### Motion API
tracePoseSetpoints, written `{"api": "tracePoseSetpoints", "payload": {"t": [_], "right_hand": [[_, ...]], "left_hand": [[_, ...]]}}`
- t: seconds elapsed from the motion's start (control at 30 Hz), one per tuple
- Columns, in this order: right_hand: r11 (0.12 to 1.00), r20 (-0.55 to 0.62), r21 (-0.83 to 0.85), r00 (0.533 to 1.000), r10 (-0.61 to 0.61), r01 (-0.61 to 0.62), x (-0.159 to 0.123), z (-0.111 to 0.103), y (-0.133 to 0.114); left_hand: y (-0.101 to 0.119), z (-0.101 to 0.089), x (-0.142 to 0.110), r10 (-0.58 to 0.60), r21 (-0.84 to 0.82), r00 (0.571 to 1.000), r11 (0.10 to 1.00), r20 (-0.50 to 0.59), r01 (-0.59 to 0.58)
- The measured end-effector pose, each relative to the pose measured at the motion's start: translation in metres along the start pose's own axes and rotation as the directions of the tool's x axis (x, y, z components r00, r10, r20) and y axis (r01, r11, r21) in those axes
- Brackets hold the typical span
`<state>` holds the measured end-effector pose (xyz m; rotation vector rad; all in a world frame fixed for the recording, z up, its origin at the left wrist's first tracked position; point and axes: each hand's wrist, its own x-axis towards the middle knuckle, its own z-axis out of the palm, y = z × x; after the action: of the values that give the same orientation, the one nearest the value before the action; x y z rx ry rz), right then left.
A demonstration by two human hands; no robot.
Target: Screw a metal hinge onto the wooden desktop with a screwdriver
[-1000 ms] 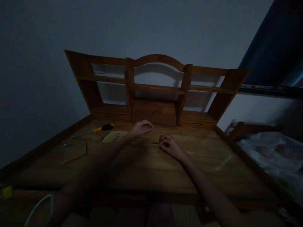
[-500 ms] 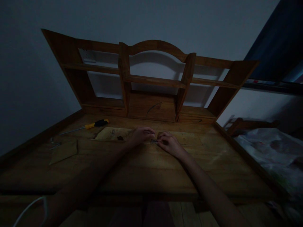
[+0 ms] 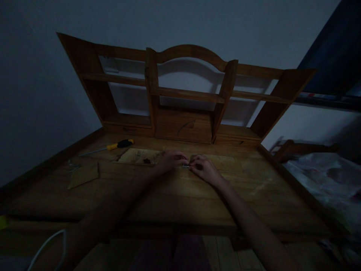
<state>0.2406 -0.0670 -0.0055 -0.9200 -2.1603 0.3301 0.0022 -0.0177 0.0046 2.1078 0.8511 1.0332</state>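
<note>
My right hand (image 3: 205, 168) rests low over the wooden desk (image 3: 175, 199), thumb and fingers pinching the right end of a small shiny metal plate (image 3: 185, 165). The plate lies at the front edge of a long pale strip (image 3: 222, 162) set in the desktop. From the left, my left hand (image 3: 172, 160) meets the plate, its fingertips closed together just over the plate's left end. Whatever sits between those fingertips is too small and dark to make out.
A yellow and black screwdriver (image 3: 120, 144) lies at the back left. Nearer are a flat tan piece (image 3: 84, 175) and small metal bits (image 3: 73, 165). A wooden shelf unit (image 3: 186, 94) stands along the back. Plastic bags (image 3: 324, 177) lie beyond the right edge.
My left hand has come down and right, from above the desk to the metal plate. My right hand keeps its pinch on the plate. The camera view has shifted slightly.
</note>
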Motion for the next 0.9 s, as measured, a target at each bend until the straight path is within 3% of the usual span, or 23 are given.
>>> {"api": "tracePoseSetpoints", "payload": {"t": [0.1,0.47,0.9], "right_hand": [[1.000,-0.002,-0.003,1.000,0.001,-0.001,0.0004,0.0000,-0.0004],[1.000,-0.006,0.004,1.000,0.011,-0.011,-0.0001,0.0000,-0.0015],[1.000,-0.012,0.007,1.000,0.006,-0.006,0.0008,0.0006,-0.0017]], "left_hand": [[-0.0004,-0.0041,0.0006,-0.009,0.020,1.000,1.000,-0.025,0.010],[0.0028,-0.0091,0.0008,-0.069,-0.021,0.995,0.997,0.066,0.070],[-0.0002,-0.0103,0.0008,0.023,-0.034,0.989,0.999,0.145,-0.018]]}}
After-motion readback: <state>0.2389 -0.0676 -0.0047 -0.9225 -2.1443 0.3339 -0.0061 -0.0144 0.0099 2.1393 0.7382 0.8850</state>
